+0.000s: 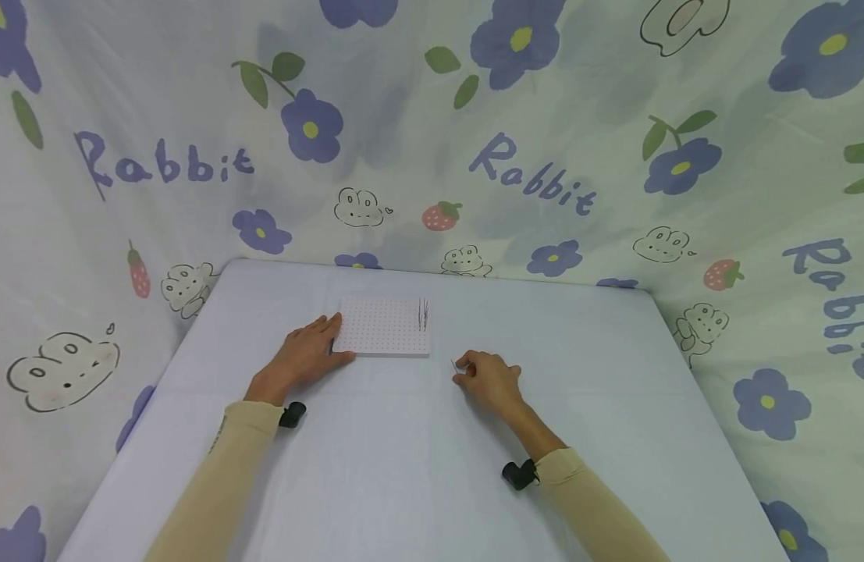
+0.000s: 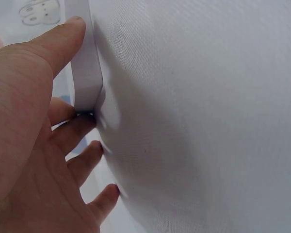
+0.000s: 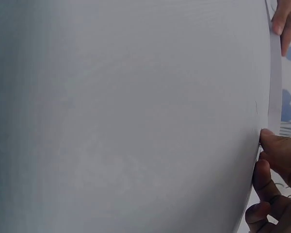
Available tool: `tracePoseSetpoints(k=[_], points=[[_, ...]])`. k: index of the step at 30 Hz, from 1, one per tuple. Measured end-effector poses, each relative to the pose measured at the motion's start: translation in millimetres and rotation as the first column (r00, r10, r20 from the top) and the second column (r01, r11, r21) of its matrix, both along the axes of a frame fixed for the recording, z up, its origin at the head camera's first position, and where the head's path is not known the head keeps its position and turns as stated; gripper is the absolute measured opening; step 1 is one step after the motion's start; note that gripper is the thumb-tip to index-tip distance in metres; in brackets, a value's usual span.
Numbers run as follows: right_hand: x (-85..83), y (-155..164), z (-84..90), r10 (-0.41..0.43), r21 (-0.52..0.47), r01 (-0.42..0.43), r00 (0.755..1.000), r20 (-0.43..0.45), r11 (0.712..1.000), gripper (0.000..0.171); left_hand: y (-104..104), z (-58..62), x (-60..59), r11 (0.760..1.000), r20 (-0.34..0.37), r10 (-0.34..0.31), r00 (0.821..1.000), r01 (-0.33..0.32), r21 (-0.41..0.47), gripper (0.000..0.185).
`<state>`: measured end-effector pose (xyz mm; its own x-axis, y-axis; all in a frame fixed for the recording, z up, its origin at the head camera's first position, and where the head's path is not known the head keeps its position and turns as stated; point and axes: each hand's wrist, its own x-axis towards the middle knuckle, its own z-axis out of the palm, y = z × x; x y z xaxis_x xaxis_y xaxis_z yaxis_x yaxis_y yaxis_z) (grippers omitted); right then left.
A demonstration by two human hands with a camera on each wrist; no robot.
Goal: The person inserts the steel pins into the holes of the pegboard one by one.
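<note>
Steel-thin pin (image 1: 453,364) pinched in my right hand (image 1: 489,382), low over the white table (image 1: 403,468), near the dotted white board (image 1: 384,326). My left hand (image 1: 307,355) lies flat, fingers straight against the board's left edge. More pins (image 1: 423,314) stand in the board's right side. Behind, the cloth (image 1: 614,117) reads "Rabbit".

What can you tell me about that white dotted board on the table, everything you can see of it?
The white board is a flat, thin rectangular slab, foam-like, its top covered with a regular grid of small reddish dots. It lies flat on the pale table, toward the far side. A few thin dark pins stand upright near its far right corner. The left hand rests against its left edge, thumb at the near corner. The right hand is apart from it.
</note>
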<state>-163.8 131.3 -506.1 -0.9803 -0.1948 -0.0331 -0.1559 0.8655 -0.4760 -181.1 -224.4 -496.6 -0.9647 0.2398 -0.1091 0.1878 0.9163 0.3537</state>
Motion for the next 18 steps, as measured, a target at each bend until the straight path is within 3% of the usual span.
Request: tracePoseSetpoints(k=[9, 18], points=[[0.5, 1.0, -0.3, 0.008, -0.014, -0.008, 1.000, -0.015, 1.000, 0.005, 1.4, 4.5, 2.3, 1.000, 0.019, -0.004, 1.000, 0.004, -0.001, 0.088], [0.4, 0.9, 1.6, 0.014, 0.001, -0.014, 1.000, -0.021, 1.000, 0.004, 1.3, 4.8, 1.8, 1.000, 0.020, -0.004, 1.000, 0.005, -0.023, 0.089]])
